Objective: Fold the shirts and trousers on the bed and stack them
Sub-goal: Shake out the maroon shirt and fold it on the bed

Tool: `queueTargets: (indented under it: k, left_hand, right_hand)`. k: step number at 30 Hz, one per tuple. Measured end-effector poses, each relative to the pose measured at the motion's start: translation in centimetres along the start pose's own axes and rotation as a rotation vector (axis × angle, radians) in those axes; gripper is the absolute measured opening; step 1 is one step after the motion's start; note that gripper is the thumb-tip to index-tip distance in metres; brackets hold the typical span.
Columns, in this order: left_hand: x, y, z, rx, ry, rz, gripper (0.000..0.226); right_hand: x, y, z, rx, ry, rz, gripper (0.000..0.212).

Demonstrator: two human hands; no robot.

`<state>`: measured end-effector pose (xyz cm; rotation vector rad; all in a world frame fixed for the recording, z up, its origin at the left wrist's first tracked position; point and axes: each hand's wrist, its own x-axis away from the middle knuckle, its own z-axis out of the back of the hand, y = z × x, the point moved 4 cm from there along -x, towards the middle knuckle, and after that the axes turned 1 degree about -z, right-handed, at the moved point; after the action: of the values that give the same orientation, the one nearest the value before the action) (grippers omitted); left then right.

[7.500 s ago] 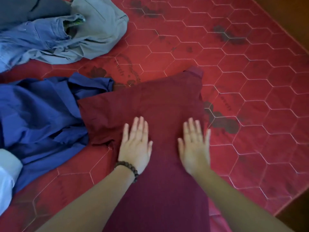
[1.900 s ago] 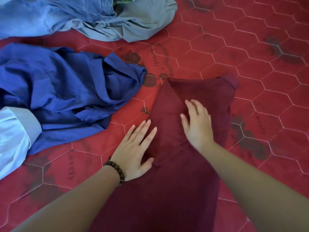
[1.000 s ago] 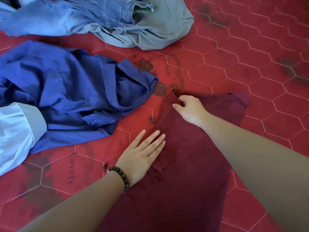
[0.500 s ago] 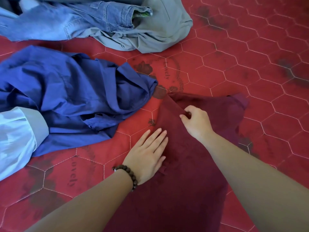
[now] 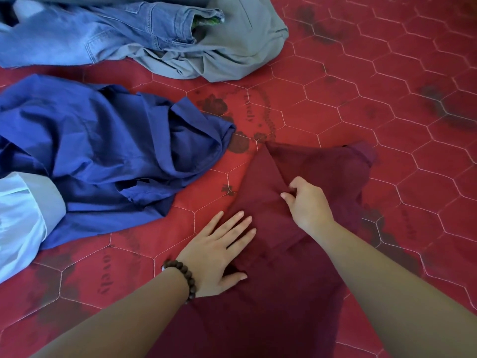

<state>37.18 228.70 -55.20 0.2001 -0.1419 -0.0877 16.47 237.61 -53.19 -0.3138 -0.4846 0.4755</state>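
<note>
From my head camera, looking down: the maroon shirt [image 5: 296,254] lies straight in front of me on the red quilted bed [image 5: 387,86], its long axis running from my lap away toward the collar end. My left hand [image 5: 219,249] is flat, fingers straight and together, pressing the shirt's left edge down beside the folded-in sleeve. My right hand [image 5: 307,202] has its fingers curled, pinching the sleeve's folded edge where it runs diagonally up to a point at the shirt's far left corner. That edge is what the coming move turns on, as I judge it: it lies just ahead and left of my right fingertips, slanting across the body of the shirt, and my right hand is the nearer one to draw it in line with the long axis while the left anchors. Well off to the left sit the crumpled blue shirt [image 5: 103,151], a pale blue sleeve [image 5: 23,215], and farther up the jeans [image 5: 90,37] and grey trousers [image 5: 232,47], all unfolded. Against half a second ago, my right hand has slid back toward me along the fold, its grip tighter; a second ago it was up at the fold's point. My left hand has kept its place throughout.
</note>
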Motion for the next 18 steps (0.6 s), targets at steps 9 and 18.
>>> queueTargets:
  k: [9,18]
  left_hand:
    - [-2.2,0.7,2.0,0.173,0.207,0.120,0.054]
    - [-1.3,-0.3,-1.2,-0.081,-0.025,0.067,0.062]
  right_hand:
    - [2.6,-3.4,-0.9,0.194,0.287,0.557,0.029]
    - [0.6,2.0,-3.9,0.500,0.134,0.263,0.058]
